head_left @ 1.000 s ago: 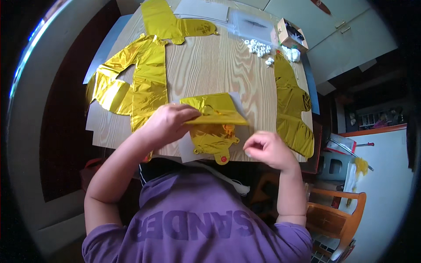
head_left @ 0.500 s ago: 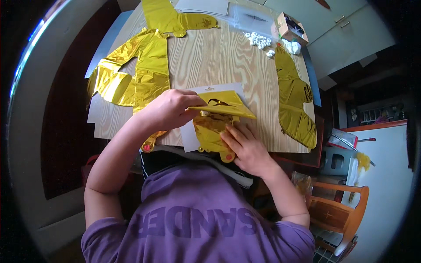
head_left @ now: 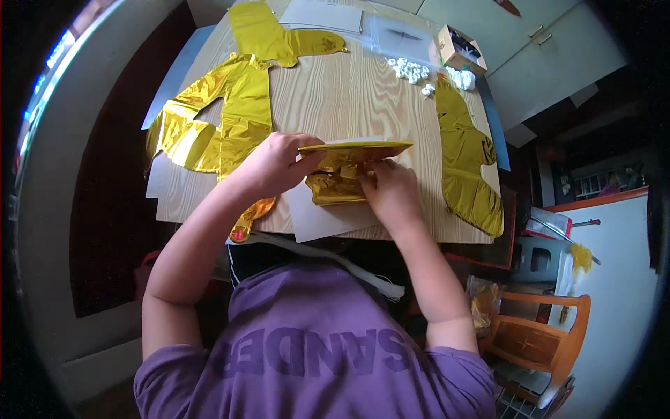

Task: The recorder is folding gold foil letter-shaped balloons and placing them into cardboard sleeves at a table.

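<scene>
Between my hands, at the near side of the table, is a gold foil balloon (head_left: 342, 190), partly folded up over a white card (head_left: 317, 216). My left hand (head_left: 287, 162) grips the left end of its raised upper fold, fingers closed on the foil. My right hand (head_left: 392, 187) is bent under the right part of that fold, its fingers closed at the foil; some fingertips are hidden. Left of my left forearm lies another flat gold foil balloon (head_left: 244, 112). The folded balloon's lower part bulges toward me over the card.
A gold foil piece (head_left: 265, 38) lies at the far left, another (head_left: 464, 153) along the right edge. Small white rings (head_left: 410, 70), a clear plastic sheet (head_left: 398, 38) and a wooden box (head_left: 460, 50) sit at the back right. A wooden chair (head_left: 541, 335) stands at lower right.
The balloon's lower part has been folded up away from me. My right hand has moved from flat on the foil up under the raised fold, which stands more upright.
</scene>
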{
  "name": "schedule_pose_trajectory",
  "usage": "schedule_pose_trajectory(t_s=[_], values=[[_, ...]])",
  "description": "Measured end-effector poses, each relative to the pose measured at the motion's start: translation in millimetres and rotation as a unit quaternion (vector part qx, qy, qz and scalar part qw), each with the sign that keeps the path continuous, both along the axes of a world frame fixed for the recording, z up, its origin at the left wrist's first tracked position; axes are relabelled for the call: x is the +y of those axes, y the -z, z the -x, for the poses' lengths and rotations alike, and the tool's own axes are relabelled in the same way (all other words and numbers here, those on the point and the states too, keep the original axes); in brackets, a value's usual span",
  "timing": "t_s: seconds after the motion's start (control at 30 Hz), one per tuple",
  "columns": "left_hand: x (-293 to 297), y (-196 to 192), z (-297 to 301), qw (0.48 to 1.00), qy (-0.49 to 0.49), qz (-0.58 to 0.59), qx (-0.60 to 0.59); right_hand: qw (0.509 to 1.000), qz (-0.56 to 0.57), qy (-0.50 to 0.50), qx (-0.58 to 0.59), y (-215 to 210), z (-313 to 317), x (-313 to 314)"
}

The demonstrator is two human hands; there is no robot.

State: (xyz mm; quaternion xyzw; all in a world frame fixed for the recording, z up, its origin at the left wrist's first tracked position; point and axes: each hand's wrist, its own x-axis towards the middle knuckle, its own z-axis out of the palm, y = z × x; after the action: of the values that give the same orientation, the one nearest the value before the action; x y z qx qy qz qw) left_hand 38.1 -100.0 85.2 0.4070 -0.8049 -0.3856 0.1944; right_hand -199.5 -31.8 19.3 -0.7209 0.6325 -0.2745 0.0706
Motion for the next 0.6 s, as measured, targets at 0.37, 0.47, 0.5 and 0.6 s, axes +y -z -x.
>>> schedule_pose_trajectory(t_s=[0.37, 0.47, 0.5, 0.6], values=[[18.6, 55.5, -2.6, 0.931, 0.19, 0.309, -0.025, 0.976, 0.091, 0.13, 0.149, 20.7, 36.6, 24.9], [23.9, 70.0, -0.8, 0.908, 0.196, 0.368, -0.038, 0.99, 0.09, 0.056, 0.096, -2.7, 58.1, 35.5], [24.9, 73.7, -0.9, 0.903, 0.198, 0.378, -0.047, 0.995, 0.082, 0.015, 0.049, -11.4, 60.4, 37.1], [31.8, 74.0, -1.8, 0.907, 0.189, 0.37, -0.068, 0.995, 0.026, -0.086, -0.041, -36.1, 37.3, 27.6]])
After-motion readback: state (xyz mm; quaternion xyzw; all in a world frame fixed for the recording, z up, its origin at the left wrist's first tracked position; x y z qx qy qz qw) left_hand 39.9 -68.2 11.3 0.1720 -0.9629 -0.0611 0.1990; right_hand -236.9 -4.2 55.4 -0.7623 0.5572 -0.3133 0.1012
